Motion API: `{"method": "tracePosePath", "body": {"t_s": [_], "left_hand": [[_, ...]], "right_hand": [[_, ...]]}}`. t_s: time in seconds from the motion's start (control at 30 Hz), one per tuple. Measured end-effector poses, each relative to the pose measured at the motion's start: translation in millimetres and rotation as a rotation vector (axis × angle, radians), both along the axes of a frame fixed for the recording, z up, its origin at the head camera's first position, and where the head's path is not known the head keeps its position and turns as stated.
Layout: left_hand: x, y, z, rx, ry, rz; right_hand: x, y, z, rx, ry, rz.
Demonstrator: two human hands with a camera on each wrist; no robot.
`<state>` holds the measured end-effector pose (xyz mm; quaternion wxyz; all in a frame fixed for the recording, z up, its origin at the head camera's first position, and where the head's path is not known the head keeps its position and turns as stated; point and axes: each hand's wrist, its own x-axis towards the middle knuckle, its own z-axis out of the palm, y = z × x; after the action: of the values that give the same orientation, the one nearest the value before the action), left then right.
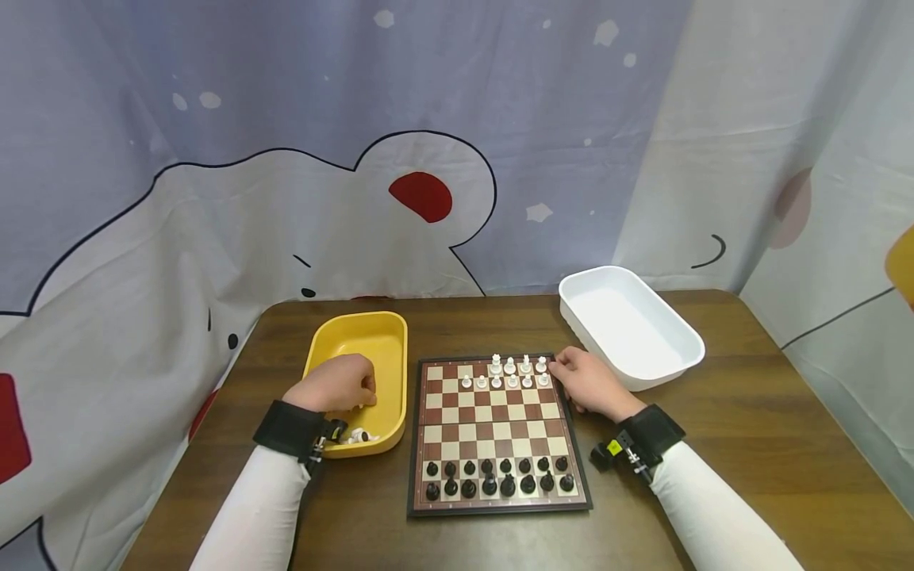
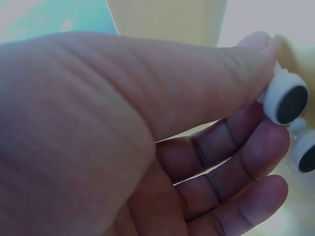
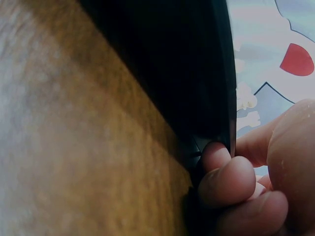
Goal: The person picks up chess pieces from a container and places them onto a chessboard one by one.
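My left hand (image 1: 341,384) sits in the yellow tray (image 1: 389,337), thumb and fingers pinching a white chess piece (image 2: 288,101) to lift it free; my right hand (image 1: 589,385) curls against the chessboard (image 1: 500,432) edge, steadying it beside the white bin (image 1: 628,325)

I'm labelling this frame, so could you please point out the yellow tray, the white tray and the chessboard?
yellow tray (image 1: 355,323): head view, far rim.
white tray (image 1: 671,366): head view, near right wall.
chessboard (image 1: 493,424): head view, bare middle squares.
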<state>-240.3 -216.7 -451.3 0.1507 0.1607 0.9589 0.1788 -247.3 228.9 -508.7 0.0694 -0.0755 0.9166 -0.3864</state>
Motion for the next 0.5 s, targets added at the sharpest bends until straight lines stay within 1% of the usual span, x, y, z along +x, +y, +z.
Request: {"method": "tracePosePath", "body": {"t_s": [0.17,0.37,0.5], "left_hand": [[-2.5,-1.9,-1.2,-0.002,0.003,0.002],[-6.5,-2.8,-0.4,0.009,0.056,0.01],[-7.6,-2.0,3.6,0.03,0.084,0.022]], "right_hand": [[0.2,0.1,-0.4,0.0,0.001,0.002],[0.0,0.4,-1.0,-0.001,0.004,0.005],[-0.1,0.5,-0.7,0.001,0.003,0.005]]}}
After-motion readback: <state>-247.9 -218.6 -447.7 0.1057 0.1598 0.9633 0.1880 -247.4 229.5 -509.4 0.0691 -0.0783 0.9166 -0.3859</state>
